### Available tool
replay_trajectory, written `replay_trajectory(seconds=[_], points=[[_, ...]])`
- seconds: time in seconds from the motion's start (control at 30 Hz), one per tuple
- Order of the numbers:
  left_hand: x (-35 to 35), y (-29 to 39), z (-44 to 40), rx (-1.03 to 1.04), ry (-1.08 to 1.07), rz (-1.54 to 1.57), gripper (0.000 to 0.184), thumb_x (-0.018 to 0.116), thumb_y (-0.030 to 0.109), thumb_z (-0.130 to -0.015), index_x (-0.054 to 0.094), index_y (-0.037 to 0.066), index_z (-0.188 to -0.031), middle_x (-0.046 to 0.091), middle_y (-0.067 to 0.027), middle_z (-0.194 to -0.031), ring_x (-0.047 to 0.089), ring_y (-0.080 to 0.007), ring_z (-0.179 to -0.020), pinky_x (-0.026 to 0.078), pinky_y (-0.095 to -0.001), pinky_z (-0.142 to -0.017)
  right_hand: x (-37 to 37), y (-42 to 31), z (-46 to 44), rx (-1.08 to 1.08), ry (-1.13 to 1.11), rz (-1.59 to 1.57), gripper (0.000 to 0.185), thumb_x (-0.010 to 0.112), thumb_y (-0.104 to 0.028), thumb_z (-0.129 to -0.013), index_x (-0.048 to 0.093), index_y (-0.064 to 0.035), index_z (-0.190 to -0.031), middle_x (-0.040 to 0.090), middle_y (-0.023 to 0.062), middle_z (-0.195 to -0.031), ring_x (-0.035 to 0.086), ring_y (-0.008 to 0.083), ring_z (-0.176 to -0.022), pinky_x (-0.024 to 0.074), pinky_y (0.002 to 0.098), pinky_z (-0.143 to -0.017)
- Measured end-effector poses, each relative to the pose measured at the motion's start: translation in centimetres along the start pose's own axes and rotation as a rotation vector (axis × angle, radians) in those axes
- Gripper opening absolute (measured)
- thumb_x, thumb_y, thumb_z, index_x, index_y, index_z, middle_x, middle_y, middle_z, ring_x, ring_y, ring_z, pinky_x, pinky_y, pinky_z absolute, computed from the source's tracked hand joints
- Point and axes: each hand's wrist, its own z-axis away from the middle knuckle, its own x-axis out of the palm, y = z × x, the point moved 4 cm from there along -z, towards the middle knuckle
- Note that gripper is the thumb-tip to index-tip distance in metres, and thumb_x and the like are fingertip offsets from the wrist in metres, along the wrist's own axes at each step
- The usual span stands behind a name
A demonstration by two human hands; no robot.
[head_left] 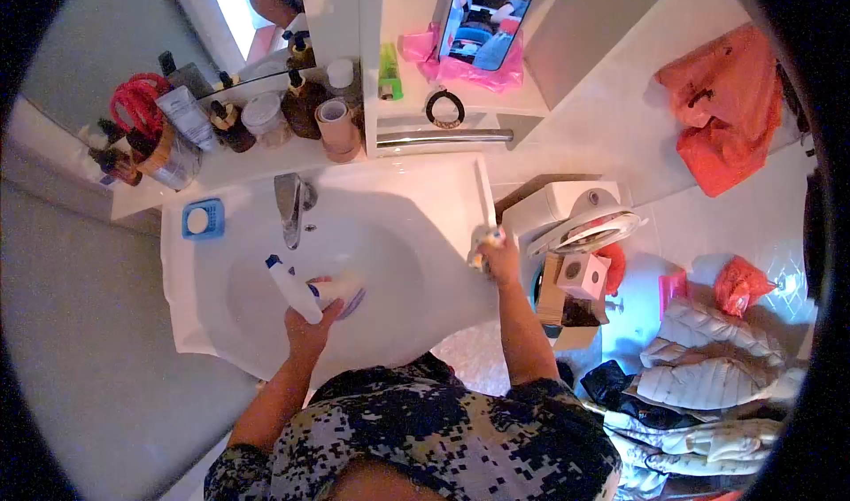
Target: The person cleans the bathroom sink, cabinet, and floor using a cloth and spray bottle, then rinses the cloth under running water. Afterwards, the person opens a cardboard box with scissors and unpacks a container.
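Note:
Over the front left of the white sink (pixel 372 262), my left hand (pixel 310 324) is closed around a white spray bottle (pixel 292 290) with a dark blue tip. A pale object with purple-blue marks (pixel 341 293) lies beside the bottle, partly hidden by it. At the right edge of the sink counter, my right hand (pixel 500 260) is closed on a crumpled, light-coloured cloth (pixel 484 246) with yellow and blue patches. The cloth touches the counter's edge. The faucet (pixel 290 209) stands behind the basin.
A blue soap dish (pixel 203 219) sits at the sink's left corner. Bottles and a pink cup (pixel 338 131) line the back ledge. A phone (pixel 490 19) leans on the shelf above a metal bar (pixel 443 136). Boxes (pixel 571 293) and clothes (pixel 708 368) are at right.

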Motion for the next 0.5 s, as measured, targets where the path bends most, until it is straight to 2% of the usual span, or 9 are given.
replay_trajectory(seconds=[0.03,0.1,0.17,0.23,0.3,0.4,0.47,0.5], points=[[0.0,-0.7,0.0,0.028,0.013,0.052,0.037,0.072,0.003,-0.071,0.056,0.003,-0.105,0.061,-0.0083,-0.101,0.058,-0.0193,-0.095,0.046,-0.0317,-0.083,1.2,0.9,-3.0,-0.074,-0.001,-0.074,0.035,0.07,-0.025,-0.068,0.06,-0.0006,-0.091,0.065,0.0152,-0.083,0.063,0.0268,-0.073,0.0496,0.0365,-0.066],[-0.3,-2.6,0.4,0.086,0.039,0.15,0.04,0.071,-0.002,-0.069,0.055,0.002,-0.106,0.06,-0.0094,-0.105,0.056,-0.0211,-0.099,0.045,-0.0345,-0.087,3.0,0.6,-8.0,0.066,-0.283,-0.309,0.033,0.069,-0.024,-0.067,0.062,-0.0027,-0.09,0.065,0.012,-0.084,0.062,0.0244,-0.075,0.0486,0.0348,-0.067],[-0.3,-2.2,1.1,-0.023,0.045,0.23,0.041,0.071,-0.002,-0.07,0.054,0.002,-0.107,0.06,-0.0093,-0.105,0.056,-0.0214,-0.098,0.045,-0.0347,-0.088,3.3,-1.0,-11.0,-0.049,-0.526,-0.22,0.034,0.067,-0.026,-0.069,0.061,-0.0031,-0.093,0.063,0.0055,-0.081,0.059,0.0184,-0.07,0.0465,0.0314,-0.064],[0.0,-2.1,1.3,-0.071,0.037,0.214,0.042,0.071,-0.001,-0.07,0.053,0.002,-0.107,0.06,-0.0093,-0.105,0.056,-0.0218,-0.098,0.046,-0.0349,-0.088,2.9,-2.3,-11.4,-0.018,-0.583,-0.259,0.034,0.066,-0.027,-0.07,0.062,-0.0032,-0.093,0.061,0.0021,-0.08,0.057,0.0155,-0.069,0.0453,0.0298,-0.063],[-0.3,-2.4,1.4,-0.069,0.015,0.078,0.042,0.071,-0.001,-0.07,0.053,0.003,-0.108,0.06,-0.0093,-0.104,0.057,-0.0222,-0.098,0.046,-0.0351,-0.088,2.8,-2.0,-9.8,0.179,-0.463,-0.443,0.032,0.065,-0.028,-0.07,0.063,-0.0031,-0.092,0.061,0.0019,-0.081,0.056,0.0156,-0.072,0.0448,0.03,-0.063],[0.0,-2.7,0.7,0.044,0.014,0.01,0.042,0.072,0.006,-0.071,0.055,0.004,-0.11,0.062,-0.006,-0.098,0.059,-0.0184,-0.09,0.047,-0.0306,-0.081,1.8,0.7,-7.6,0.097,-0.521,-0.275,0.03,0.064,-0.026,-0.069,0.065,-0.0038,-0.089,0.061,0.0017,-0.083,0.056,0.0159,-0.077,0.0452,0.0318,-0.065],[0.6,-1.8,0.1,0.001,-0.027,0.098,0.04,0.072,0.007,-0.072,0.056,0.004,-0.109,0.062,-0.0061,-0.099,0.059,-0.0181,-0.091,0.047,-0.0315,-0.081,0.8,4.2,-5.4,0.094,-0.52,-0.159,0.039,0.068,-0.031,-0.068,0.065,-0.0021,-0.094,0.065,0.0092,-0.088,0.06,0.0218,-0.083,0.0463,0.0349,-0.075],[1.1,-1.4,0.2,-0.029,-0.047,0.146,0.039,0.072,0.007,-0.072,0.056,0.004,-0.108,0.063,-0.0062,-0.099,0.059,-0.018,-0.091,0.047,-0.032,-0.081,0.0,4.7,-3.3,0.07,-0.553,-0.028,0.038,0.068,-0.032,-0.068,0.065,-0.0023,-0.092,0.066,0.0103,-0.088,0.061,0.0222,-0.082,0.0467,0.0353,-0.074]])
